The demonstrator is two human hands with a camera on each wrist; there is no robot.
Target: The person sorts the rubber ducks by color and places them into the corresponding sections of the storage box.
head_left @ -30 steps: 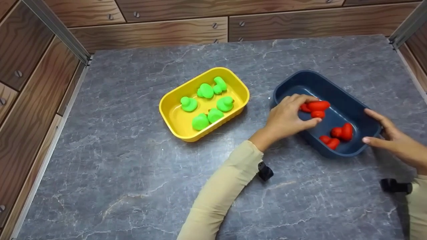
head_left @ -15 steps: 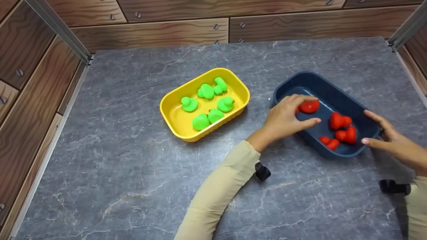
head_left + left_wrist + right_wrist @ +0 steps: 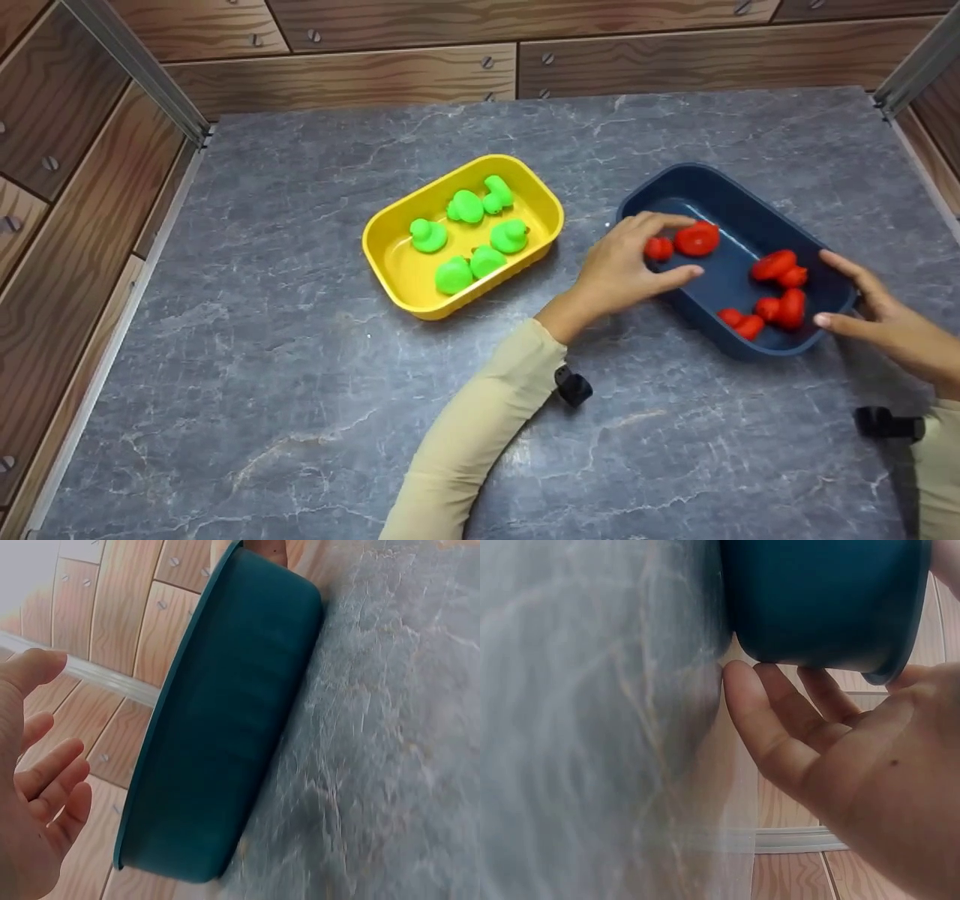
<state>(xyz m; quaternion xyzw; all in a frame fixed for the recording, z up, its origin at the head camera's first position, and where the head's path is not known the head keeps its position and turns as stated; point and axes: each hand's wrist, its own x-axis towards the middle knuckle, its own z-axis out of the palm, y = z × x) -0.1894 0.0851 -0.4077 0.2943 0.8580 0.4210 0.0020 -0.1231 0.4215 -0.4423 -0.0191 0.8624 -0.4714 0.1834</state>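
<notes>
My left hand point(image 3: 624, 259) is over the near-left side of a dark blue plastic bin point(image 3: 739, 206), thumb and fingers spread apart with nothing held. Several small red rubber ducks lie in this bin, among them a red duck point(image 3: 697, 238) by the left fingertips and another red duck point(image 3: 778, 266) towards the right end. At that right end my right hand point(image 3: 889, 322) holds the bin, thumb and forefinger over the rim. The right wrist view shows its other fingers point(image 3: 784, 701) against the bin's outer wall. In the left wrist view the bin's side point(image 3: 217, 720) hides the ducks.
A yellow bin point(image 3: 401, 277) with several green rubber ducks point(image 3: 429, 235) stands left of the blue bin. Both stand on a grey marbled tabletop point(image 3: 300, 375), bordered by wood-patterned walls point(image 3: 375, 71) at the back and sides.
My left hand has let go of a red duck, which has dropped into the blue bin and rolled right. The hand has drawn back slightly left. The right hand keeps its place.
</notes>
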